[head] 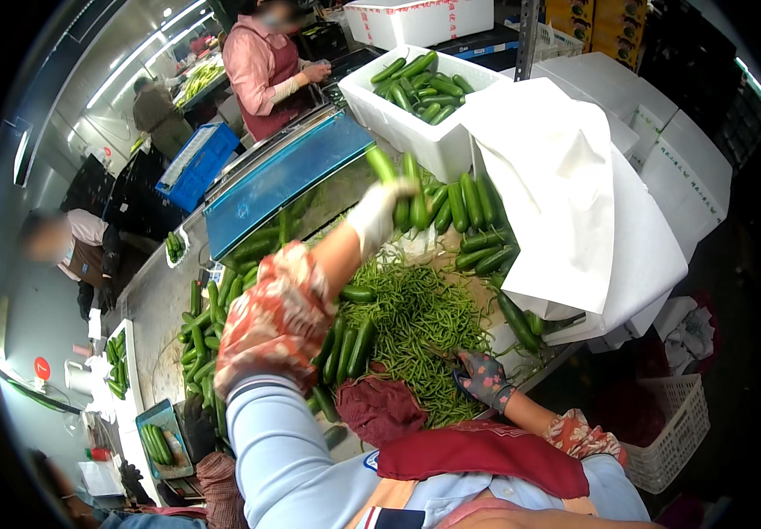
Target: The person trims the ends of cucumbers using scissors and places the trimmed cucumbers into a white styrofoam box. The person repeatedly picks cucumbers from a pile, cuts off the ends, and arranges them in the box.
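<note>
My left hand (380, 213), in a white glove and blurred by motion, reaches across the table. It grips a cucumber (380, 162) whose upper end shows beyond the fingers. More cucumbers (470, 200) lie in a row just past it. My right hand (486, 381) wears a dark floral glove and holds scissors (463, 383) by the handles, low over the near right edge. Their blades lie against a heap of thin green trimmings (420, 317). Left of the heap several cucumbers (348, 349) lie side by side, near a crumpled dark red cloth (380, 406).
A white foam box (407, 139) of cucumbers stands at the far side. A white sheet (552, 198) drapes the right side, by stacked foam boxes (678, 165). Loose cucumbers (205, 337) pile up left. A blue-edged panel (294, 178) divides the table. Several people work nearby. A plastic basket (668, 430) stands lower right.
</note>
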The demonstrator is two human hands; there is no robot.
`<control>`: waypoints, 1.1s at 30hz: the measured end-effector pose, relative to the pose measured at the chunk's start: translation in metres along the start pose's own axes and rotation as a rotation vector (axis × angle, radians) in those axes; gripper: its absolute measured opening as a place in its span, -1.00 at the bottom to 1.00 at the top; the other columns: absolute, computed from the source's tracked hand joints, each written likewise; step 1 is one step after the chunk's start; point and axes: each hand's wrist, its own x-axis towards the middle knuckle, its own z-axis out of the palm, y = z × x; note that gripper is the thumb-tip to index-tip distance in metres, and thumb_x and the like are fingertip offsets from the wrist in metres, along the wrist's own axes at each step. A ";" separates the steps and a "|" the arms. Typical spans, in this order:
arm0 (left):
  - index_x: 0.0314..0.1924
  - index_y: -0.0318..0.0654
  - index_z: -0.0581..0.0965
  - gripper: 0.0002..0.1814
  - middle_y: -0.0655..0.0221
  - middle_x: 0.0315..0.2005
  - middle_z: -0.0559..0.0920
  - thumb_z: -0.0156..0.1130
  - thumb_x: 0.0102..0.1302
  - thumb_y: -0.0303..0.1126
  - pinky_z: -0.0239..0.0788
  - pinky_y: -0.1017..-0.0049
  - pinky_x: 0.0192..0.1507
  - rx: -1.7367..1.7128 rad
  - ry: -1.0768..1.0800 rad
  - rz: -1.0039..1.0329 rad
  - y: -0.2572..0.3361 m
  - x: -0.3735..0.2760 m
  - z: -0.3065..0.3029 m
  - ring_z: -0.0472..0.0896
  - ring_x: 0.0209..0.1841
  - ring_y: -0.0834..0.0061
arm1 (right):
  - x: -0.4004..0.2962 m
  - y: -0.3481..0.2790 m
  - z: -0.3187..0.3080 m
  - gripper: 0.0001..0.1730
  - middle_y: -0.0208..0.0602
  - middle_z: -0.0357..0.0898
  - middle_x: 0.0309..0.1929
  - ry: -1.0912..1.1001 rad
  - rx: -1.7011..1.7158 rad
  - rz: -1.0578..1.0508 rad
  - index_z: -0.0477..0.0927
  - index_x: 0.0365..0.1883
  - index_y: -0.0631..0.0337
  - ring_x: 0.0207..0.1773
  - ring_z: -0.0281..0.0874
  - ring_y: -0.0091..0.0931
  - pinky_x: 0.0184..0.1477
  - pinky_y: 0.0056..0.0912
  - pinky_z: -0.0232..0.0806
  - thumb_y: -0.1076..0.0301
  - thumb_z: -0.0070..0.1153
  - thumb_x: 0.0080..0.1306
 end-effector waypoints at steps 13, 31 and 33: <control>-0.01 -0.23 0.46 -0.45 0.41 -0.43 0.55 0.04 0.30 0.12 0.33 0.56 -0.32 -0.223 0.096 0.273 0.000 -0.041 -0.002 0.47 -0.42 0.58 | 0.006 -0.003 -0.009 -0.52 -0.06 0.54 -0.23 -0.090 0.096 0.026 0.43 0.03 0.12 -0.15 0.52 -0.16 -0.13 -0.19 0.37 0.09 0.05 0.17; -0.17 -0.21 0.49 -0.75 0.38 -0.29 0.55 0.22 0.26 -0.23 0.56 0.31 -0.15 -0.601 0.223 0.119 -0.109 -0.159 0.027 0.55 -0.24 0.45 | 0.006 -0.022 -0.016 -0.51 -0.13 0.54 -0.21 0.314 0.389 -0.070 0.47 -0.03 0.22 -0.15 0.49 -0.17 -0.10 -0.22 0.34 0.21 0.21 0.09; -0.19 -0.23 0.47 -0.75 0.34 -0.27 0.54 0.23 0.25 -0.24 0.58 0.35 -0.17 -0.694 0.242 0.082 -0.121 -0.165 0.040 0.55 -0.19 0.40 | 0.006 -0.032 -0.029 -0.51 -0.13 0.54 -0.20 0.354 0.302 -0.098 0.46 -0.01 0.22 -0.15 0.50 -0.19 -0.11 -0.24 0.35 0.24 0.21 0.09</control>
